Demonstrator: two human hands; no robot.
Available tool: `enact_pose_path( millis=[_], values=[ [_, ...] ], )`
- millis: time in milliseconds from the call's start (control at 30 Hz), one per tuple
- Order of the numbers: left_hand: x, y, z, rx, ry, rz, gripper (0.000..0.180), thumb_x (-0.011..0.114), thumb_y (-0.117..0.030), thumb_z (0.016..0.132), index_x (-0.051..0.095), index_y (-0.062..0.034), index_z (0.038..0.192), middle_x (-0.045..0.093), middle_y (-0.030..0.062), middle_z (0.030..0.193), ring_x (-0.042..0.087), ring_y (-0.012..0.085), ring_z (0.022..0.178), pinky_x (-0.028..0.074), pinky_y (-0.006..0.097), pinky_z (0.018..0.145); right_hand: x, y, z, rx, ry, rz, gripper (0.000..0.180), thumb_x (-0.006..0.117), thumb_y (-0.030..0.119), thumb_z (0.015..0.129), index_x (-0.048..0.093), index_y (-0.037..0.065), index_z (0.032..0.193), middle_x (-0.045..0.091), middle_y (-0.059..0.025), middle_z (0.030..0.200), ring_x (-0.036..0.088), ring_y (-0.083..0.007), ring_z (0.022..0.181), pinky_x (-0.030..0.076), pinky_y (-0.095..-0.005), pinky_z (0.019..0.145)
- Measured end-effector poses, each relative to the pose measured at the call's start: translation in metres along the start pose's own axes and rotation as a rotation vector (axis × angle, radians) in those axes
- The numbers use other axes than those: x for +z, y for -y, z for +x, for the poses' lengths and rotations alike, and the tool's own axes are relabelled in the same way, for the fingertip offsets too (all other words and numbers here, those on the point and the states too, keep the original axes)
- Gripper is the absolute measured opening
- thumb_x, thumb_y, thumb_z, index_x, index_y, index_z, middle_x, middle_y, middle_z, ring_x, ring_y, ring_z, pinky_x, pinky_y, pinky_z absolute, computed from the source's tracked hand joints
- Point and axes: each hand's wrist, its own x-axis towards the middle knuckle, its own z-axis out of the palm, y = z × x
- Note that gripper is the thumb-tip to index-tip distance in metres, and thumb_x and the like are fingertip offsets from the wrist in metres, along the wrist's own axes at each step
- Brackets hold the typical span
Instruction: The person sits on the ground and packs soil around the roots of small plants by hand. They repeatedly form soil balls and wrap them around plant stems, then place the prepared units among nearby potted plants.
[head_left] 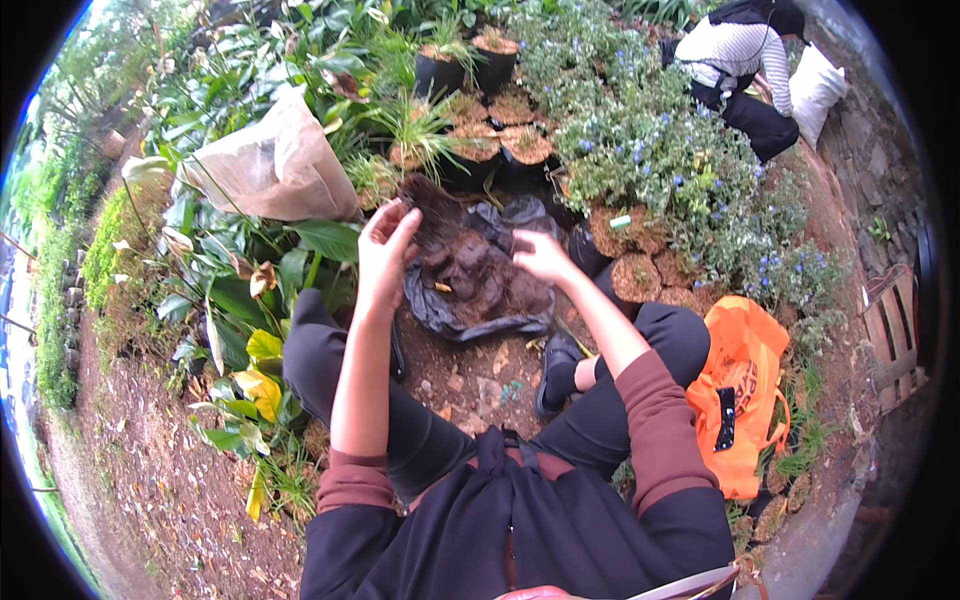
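Note:
A black plastic bag (440, 312) lies spread on the ground between my bent legs. Dark brown, fibrous, soil-like stuff (475, 270) fills it in loose lumps. At its far left side a shaggy brown clump of fibre (432, 203) stands up. My left hand (385, 250) is raised just left of that clump, fingers loosely bent and apart; whether the fingertips touch the fibre I cannot tell. Over the right side of the bag hovers my right hand (545, 257), its fingers stretched toward the left, with nothing visible in them.
Potted plants topped with brown fibre (527, 145) stand close beyond the bag. A pale sack (275, 170) sits among leafy plants at left; an orange bag (742, 390) lies by my right knee. Another person (735, 70) bends beside a white sack (817, 92) at far right.

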Motion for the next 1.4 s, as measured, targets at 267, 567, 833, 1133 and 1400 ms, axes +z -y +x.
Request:
enact_pose_path(
  millis=[267, 567, 833, 1133, 1400],
  values=[
    [0.003, 0.021, 0.013, -0.007, 0.109, 0.057, 0.037, 0.069, -0.023, 0.079, 0.057, -0.0074, 0.111, 0.057, -0.0057, 0.094, 0.050, 0.0025, 0.079, 0.039, 0.018, 0.061, -0.042, 0.151, 0.011, 0.087, 0.138, 0.558, 0.035, 0.057, 0.018, 0.088, 0.053, -0.002, 0.116, 0.059, -0.0085, 0.111, 0.055, -0.0131, 0.101, 0.044, -0.0271, 0.087],
    [0.031, 0.021, -0.001, 0.020, 0.244, 0.100, 0.044, 0.070, -0.022, 0.078, 0.054, -0.0025, 0.113, 0.059, 0.0028, 0.102, 0.055, 0.0086, 0.086, 0.045, 0.022, 0.066, -0.042, 0.175, -0.007, 0.041, 0.063, 0.598, 0.022, 0.067, 0.009, 0.079, 0.063, -0.002, 0.099, 0.064, -0.0025, 0.088, 0.057, -0.0069, 0.077, 0.046, -0.0215, 0.068],
    [0.023, 0.036, 0.012, -0.112, 0.405, -0.118, 0.027, 0.068, -0.012, 0.079, 0.059, -0.0058, 0.103, 0.060, -0.0049, 0.090, 0.053, 0.0024, 0.074, 0.042, 0.016, 0.058, -0.044, 0.174, -0.011, 0.329, 0.081, 1.015, 0.016, 0.068, 0.007, 0.078, 0.064, 0.001, 0.092, 0.064, -0.0022, 0.084, 0.059, -0.0093, 0.074, 0.048, -0.0234, 0.063],
    [0.022, 0.035, 0.011, 0.026, 0.381, 0.126, 0.031, 0.071, -0.012, 0.076, 0.060, 0.0001, 0.102, 0.062, 0.0012, 0.088, 0.055, 0.0055, 0.076, 0.044, 0.019, 0.062, -0.054, 0.187, -0.021, -0.141, -0.105, 0.159, 0.030, 0.069, 0.012, 0.077, 0.063, 0.003, 0.105, 0.065, -0.0060, 0.086, 0.059, -0.0105, 0.074, 0.049, -0.0258, 0.065],
    [0.035, 0.038, 0.000, 0.153, 0.328, 0.256, 0.035, 0.070, -0.015, 0.077, 0.059, 0.0011, 0.106, 0.064, 0.0048, 0.091, 0.057, 0.0071, 0.082, 0.046, 0.021, 0.066, -0.041, 0.180, -0.022, -0.285, -0.278, 0.157, 0.027, 0.063, -0.002, 0.075, 0.064, 0.002, 0.102, 0.066, -0.0099, 0.090, 0.063, -0.0147, 0.077, 0.050, -0.0263, 0.067]
  ],
)
